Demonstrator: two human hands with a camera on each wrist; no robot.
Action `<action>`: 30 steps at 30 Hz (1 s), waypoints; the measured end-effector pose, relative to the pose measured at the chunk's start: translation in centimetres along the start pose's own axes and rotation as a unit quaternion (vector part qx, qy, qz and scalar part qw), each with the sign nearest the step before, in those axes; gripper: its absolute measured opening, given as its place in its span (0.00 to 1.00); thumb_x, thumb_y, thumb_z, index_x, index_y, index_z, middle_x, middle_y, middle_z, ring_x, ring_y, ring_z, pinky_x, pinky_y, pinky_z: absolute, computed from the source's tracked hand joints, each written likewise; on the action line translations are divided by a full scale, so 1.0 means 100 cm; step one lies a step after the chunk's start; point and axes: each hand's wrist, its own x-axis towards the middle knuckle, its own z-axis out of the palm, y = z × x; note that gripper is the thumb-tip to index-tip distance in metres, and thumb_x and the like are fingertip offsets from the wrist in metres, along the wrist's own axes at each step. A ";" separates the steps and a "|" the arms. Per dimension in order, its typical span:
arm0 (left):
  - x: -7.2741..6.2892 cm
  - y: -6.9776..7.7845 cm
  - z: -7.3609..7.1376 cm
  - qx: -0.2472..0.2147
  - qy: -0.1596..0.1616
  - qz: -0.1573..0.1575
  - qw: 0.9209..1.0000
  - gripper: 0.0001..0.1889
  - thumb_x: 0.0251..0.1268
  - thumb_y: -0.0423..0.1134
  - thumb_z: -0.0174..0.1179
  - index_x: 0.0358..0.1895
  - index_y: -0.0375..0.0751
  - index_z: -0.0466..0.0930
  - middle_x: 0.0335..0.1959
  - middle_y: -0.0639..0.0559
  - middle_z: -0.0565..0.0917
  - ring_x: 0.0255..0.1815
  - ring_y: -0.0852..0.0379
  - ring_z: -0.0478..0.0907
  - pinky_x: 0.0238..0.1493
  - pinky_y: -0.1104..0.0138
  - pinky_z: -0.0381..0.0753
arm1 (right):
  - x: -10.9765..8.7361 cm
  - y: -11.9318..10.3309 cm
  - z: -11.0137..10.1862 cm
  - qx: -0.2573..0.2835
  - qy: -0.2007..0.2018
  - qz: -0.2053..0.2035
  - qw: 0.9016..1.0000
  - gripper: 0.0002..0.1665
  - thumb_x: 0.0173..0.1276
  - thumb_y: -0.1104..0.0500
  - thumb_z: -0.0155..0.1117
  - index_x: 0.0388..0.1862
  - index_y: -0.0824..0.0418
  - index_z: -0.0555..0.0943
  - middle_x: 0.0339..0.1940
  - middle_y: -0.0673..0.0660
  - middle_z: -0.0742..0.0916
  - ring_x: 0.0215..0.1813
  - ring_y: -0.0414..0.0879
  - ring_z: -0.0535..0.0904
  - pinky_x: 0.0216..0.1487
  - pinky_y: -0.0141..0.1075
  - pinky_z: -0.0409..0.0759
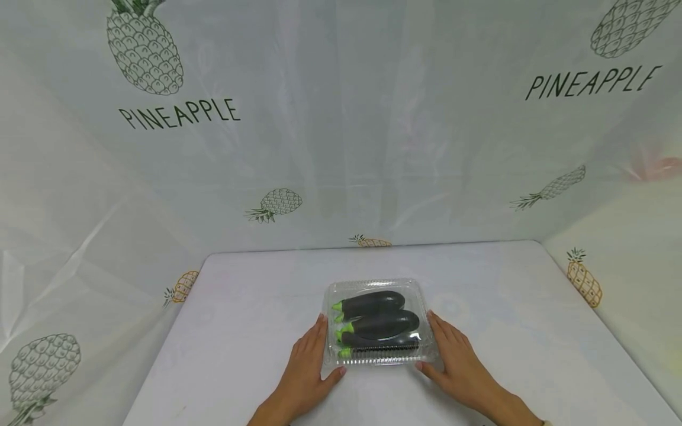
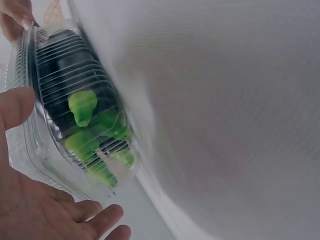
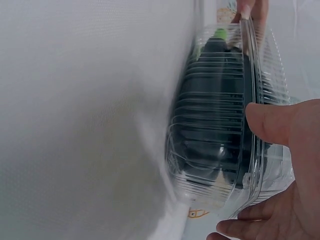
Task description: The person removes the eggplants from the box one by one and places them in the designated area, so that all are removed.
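A clear plastic clamshell box [image 1: 338, 289] sits on the white table with its ribbed lid over several dark eggplants [image 1: 386, 324]. Their bright green stem ends [image 2: 82, 106] point toward the left hand. Along the box's left side lies my left hand [image 1: 303, 368], fingers straight and thumb by the near corner. My right hand [image 1: 465, 371] mirrors it on the right side, its thumb [image 3: 272, 122] at the rim in the right wrist view. Both hands' fingers look extended rather than curled round the box.
The white table [image 1: 250, 307] has rounded far corners. Behind it and at both sides hangs a pale curtain [image 1: 367, 148] printed with pineapples and lettering. A blurred reddish patch [image 1: 652, 165] shows at the right side.
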 end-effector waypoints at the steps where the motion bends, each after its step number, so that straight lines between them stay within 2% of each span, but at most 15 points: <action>1: 0.000 0.000 0.000 0.001 0.000 -0.001 1.000 0.49 0.69 0.52 0.69 0.81 0.26 0.54 0.84 0.33 0.58 0.82 0.36 0.60 0.77 0.38 0.67 | 0.000 0.000 0.000 0.001 0.000 0.001 1.000 0.56 0.61 0.51 0.81 0.78 0.74 0.62 0.74 0.71 0.75 0.70 0.69 0.73 0.66 0.63 0.72; 11: 0.001 0.008 0.003 -0.012 0.004 -0.029 1.000 0.49 0.71 0.51 0.68 0.82 0.26 0.52 0.84 0.34 0.56 0.82 0.36 0.58 0.77 0.37 0.66 | -0.001 -0.002 0.001 0.004 0.000 0.002 1.000 0.56 0.62 0.51 0.80 0.79 0.74 0.61 0.74 0.71 0.74 0.71 0.70 0.72 0.66 0.65 0.72; 21: 0.000 0.014 0.012 -0.044 0.060 -0.026 0.997 0.45 0.67 0.43 0.69 0.78 0.21 0.57 0.81 0.29 0.61 0.79 0.31 0.62 0.75 0.33 0.65 | 0.000 -0.003 0.002 0.000 0.010 -0.004 1.000 0.55 0.62 0.53 0.80 0.78 0.75 0.62 0.74 0.71 0.74 0.71 0.69 0.72 0.66 0.66 0.72; 26: 0.002 0.016 0.013 -0.058 0.049 -0.046 0.996 0.43 0.70 0.42 0.67 0.78 0.20 0.57 0.82 0.29 0.60 0.81 0.31 0.59 0.78 0.33 0.60 | 0.002 -0.003 0.003 -0.003 0.010 -0.002 1.000 0.53 0.62 0.53 0.79 0.77 0.76 0.64 0.74 0.72 0.75 0.71 0.70 0.71 0.66 0.66 0.72; 30: 0.003 0.018 0.011 -0.069 0.047 -0.050 0.995 0.42 0.71 0.41 0.66 0.78 0.19 0.57 0.82 0.28 0.59 0.81 0.29 0.58 0.78 0.31 0.58 | 0.003 -0.003 0.002 -0.002 0.005 0.005 1.000 0.51 0.64 0.54 0.78 0.76 0.76 0.65 0.75 0.73 0.75 0.71 0.71 0.71 0.66 0.68 0.72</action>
